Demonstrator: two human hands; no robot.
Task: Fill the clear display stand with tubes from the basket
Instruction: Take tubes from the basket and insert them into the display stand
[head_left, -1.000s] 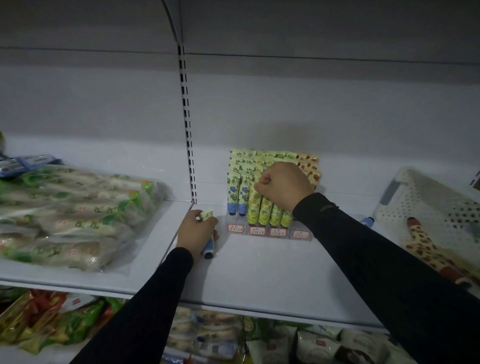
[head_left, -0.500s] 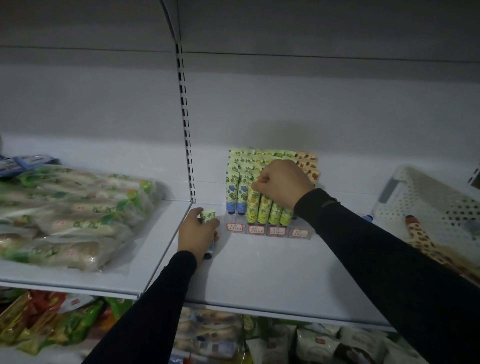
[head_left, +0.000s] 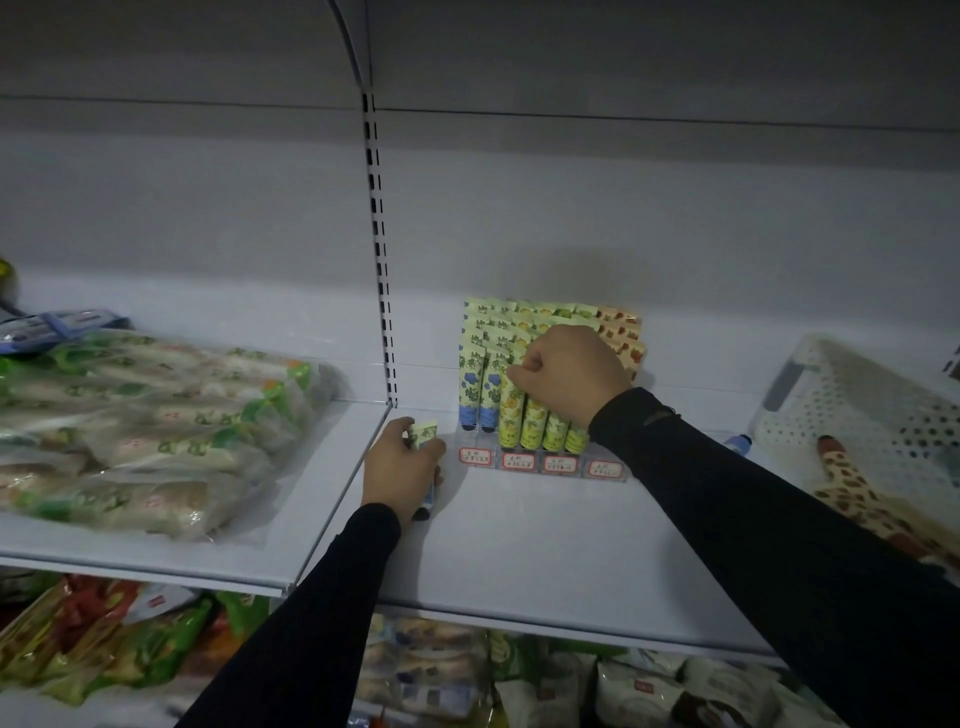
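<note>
A clear display stand (head_left: 543, 463) with red-framed labels stands on the white shelf, packed with upright tubes: blue-bottomed ones (head_left: 471, 387) at the left, yellow-green ones (head_left: 534, 426) in the middle, orange ones (head_left: 626, 332) at the back right. My right hand (head_left: 569, 374) is curled over the top of a yellow tube in the front row and pinches it. My left hand (head_left: 402, 465), left of the stand, grips a blue-capped tube (head_left: 423, 435) with the cap pointing down. The white perforated basket (head_left: 852, 400) sits at the far right.
A giraffe-patterned item (head_left: 852, 493) lies in the basket, and a loose blue-capped tube (head_left: 737, 444) lies beside it. Bagged green snacks (head_left: 150, 426) fill the left shelf. A slotted upright (head_left: 379, 249) divides the shelves. More packets sit on the lower shelf (head_left: 441, 670).
Both hands stay almost where they were. The left hand has shifted slightly with its tube; the right hand remains on the front-row tube.
</note>
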